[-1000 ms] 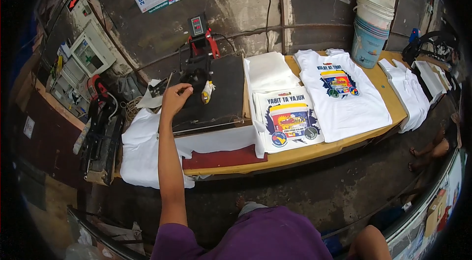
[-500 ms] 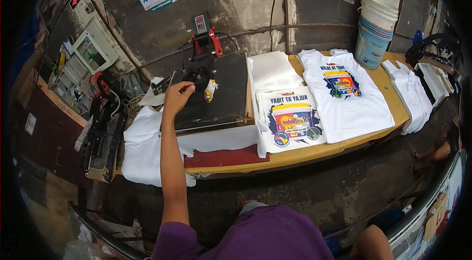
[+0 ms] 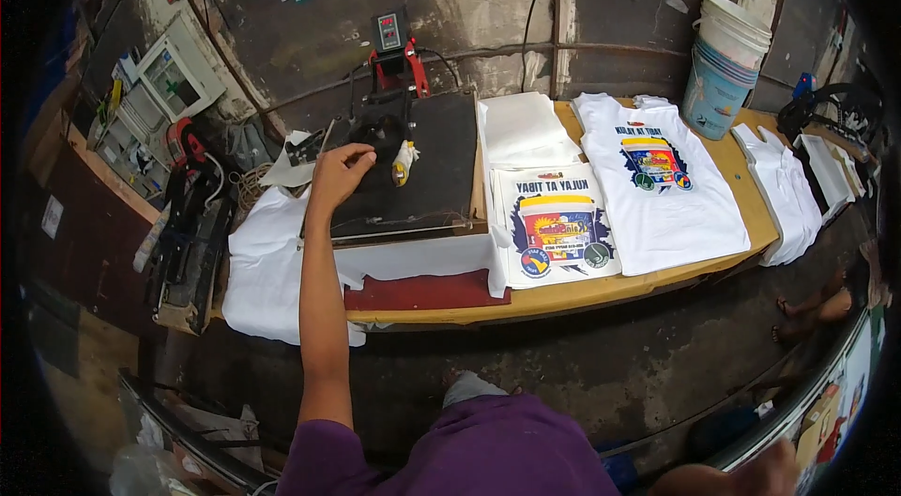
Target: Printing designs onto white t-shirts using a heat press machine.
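Observation:
My left hand (image 3: 343, 175) is over the left part of a dark heat press (image 3: 441, 182), its fingers curled and pinched toward the thumb. Whether anything is between them I cannot make out. Just right of the fingertips is a yellow-and-white wrapped piece (image 3: 404, 164) on the press's black lever. White cloth (image 3: 422, 263) hangs from under the press's front edge. At the lower right rim, part of my right arm or hand (image 3: 765, 470) shows, blurred, with no fingers readable.
On the yellow table (image 3: 441, 316) lie a stack of printed transfer sheets (image 3: 561, 271), a printed white T-shirt (image 3: 690, 224), folded white shirts (image 3: 258, 294) and more white garments (image 3: 788, 186). Stacked buckets (image 3: 718, 74) stand at the back. Another press (image 3: 197, 233) is at left.
The view has shifted slightly. My left hand keeps nearly the same place beside the wrapped piece. My right limb has moved farther out at the lower right.

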The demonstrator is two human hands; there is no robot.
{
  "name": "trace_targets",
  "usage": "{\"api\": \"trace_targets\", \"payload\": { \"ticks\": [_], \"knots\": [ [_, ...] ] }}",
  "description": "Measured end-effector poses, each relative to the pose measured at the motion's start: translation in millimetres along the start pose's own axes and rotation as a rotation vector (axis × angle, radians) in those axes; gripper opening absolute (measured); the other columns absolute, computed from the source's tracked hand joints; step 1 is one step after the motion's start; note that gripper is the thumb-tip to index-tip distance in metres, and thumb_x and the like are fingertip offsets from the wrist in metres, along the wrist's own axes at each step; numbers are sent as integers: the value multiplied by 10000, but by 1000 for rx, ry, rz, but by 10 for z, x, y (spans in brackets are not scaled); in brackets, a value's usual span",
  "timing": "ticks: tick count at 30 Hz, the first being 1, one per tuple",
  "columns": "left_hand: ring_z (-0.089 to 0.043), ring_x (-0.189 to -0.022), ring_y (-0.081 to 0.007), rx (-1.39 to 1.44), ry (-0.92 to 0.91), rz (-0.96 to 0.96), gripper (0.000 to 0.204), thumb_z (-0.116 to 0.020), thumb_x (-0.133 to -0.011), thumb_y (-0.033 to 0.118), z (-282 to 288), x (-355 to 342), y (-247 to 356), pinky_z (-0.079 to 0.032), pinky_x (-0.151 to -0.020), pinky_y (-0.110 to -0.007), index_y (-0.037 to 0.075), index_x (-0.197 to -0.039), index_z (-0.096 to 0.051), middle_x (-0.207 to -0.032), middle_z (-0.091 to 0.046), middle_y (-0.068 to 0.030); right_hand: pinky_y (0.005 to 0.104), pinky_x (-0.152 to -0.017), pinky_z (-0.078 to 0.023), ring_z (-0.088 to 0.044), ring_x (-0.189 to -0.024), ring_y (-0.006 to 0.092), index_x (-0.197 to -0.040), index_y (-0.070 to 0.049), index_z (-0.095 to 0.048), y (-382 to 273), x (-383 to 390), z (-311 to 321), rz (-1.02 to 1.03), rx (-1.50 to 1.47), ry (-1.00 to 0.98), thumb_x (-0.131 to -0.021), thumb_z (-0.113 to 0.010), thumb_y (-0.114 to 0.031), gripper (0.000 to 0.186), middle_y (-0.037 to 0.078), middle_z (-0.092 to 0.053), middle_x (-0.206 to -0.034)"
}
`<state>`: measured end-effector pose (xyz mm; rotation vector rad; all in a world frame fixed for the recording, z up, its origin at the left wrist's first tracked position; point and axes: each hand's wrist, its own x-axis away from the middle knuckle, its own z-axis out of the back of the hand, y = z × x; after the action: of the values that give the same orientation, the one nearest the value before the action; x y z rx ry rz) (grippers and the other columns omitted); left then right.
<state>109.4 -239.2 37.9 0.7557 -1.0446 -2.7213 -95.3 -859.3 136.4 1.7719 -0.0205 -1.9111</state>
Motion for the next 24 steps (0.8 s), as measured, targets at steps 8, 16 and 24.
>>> {"api": "trace_targets", "payload": {
  "ticks": [8,16,24],
  "knots": [
    [-719,-783,-305,-329,71,-116,278,-640,-920,306,-16,131,221,-536,-707,-391,87,-1036,-767,-854,-739,-151,369,-570,-438,-550,-649,254,-950,21,-547,-80,2737,-90,-997,187,-1169,-1077,-472,-268,325,171,-549,-715],
    [-653,-684,-397,-442,158,-297,335,-532,-969,261,-118,193,227,-523,-696,-496,62,-736,-668,-742,-686,-155,594,-992,-444,-556,-1205,434,-1269,36,-627,-205,4226,2046,-704,951,-1580,-935,-555,-524,656,229,-645,-1243],
    [-669,-746,-350,-429,66,-375,329,-567,-958,310,-43,229,205,-495,-731,-466,50,-795,-688,-781,-697,-132,657,-975,-437,-523,-1231,527,-1281,40,-631,-235,4951,2274,-1119,908,-1572,-914,-494,-650,794,337,-608,-1243]
  ]
}}
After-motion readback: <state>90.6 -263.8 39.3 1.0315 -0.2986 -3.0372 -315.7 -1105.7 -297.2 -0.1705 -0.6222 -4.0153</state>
